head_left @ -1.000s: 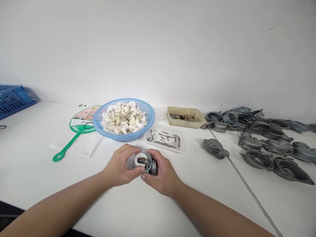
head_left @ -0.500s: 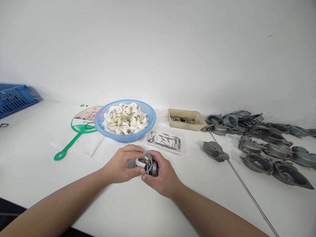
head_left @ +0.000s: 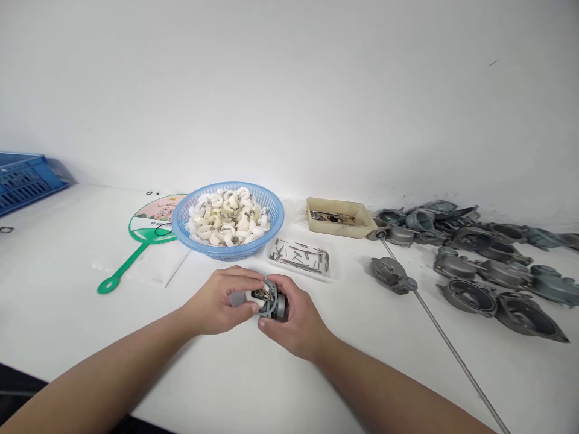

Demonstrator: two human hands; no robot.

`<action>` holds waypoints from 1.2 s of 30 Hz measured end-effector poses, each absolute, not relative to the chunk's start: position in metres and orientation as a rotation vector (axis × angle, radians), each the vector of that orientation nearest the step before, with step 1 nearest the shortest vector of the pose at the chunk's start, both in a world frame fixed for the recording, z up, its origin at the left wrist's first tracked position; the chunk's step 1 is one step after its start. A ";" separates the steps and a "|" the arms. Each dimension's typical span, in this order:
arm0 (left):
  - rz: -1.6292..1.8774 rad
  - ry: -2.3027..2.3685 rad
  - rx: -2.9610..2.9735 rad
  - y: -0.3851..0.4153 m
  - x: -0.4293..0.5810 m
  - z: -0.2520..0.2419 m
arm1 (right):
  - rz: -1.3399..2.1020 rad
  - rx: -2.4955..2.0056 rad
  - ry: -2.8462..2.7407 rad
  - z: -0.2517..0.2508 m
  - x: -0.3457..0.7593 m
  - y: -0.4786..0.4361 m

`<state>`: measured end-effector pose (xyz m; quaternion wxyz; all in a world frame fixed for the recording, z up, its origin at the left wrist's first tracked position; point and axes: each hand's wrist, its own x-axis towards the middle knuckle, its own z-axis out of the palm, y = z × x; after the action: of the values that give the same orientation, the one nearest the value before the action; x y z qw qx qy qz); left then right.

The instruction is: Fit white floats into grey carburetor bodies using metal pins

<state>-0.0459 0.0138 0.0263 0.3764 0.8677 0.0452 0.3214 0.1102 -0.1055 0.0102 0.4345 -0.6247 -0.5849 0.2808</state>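
Both my hands hold one small grey metal housing (head_left: 270,301) just above the white table, near its front middle. My left hand (head_left: 217,304) wraps round its left side, thumb and fingers closed on it. My right hand (head_left: 294,319) grips its right side, with fingertips curled over the top. A white curved piece sits in the housing's open face between my thumbs. Directly behind my hands lies a clear tray of small metal pins (head_left: 301,256), and behind that a blue basket (head_left: 187,211) full of white curved plastic pieces.
A beige tray (head_left: 362,226) with small parts stands behind the pins. Several grey metal housings (head_left: 479,265) are heaped at the right, with a long thin rod (head_left: 447,346) running forward. A green hand fan (head_left: 136,247) lies left; a blue crate (head_left: 22,178) is far left.
My hands have stayed on the housing and shifted it only slightly; the white piece sits a little differently in its face. The view has moved a touch.
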 end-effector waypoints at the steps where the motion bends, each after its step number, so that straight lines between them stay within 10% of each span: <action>1: 0.829 0.142 2.217 0.013 -0.046 0.026 | 0.696 -1.562 -1.456 0.010 0.110 -0.105; 36: 0.717 0.454 2.149 0.003 -0.043 0.028 | 0.716 -1.552 -1.435 0.012 0.110 -0.106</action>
<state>-0.0427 0.0033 0.0280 0.4037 0.8510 0.1796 0.2838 0.1098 -0.1056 0.0123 0.4394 -0.6248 -0.5775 0.2881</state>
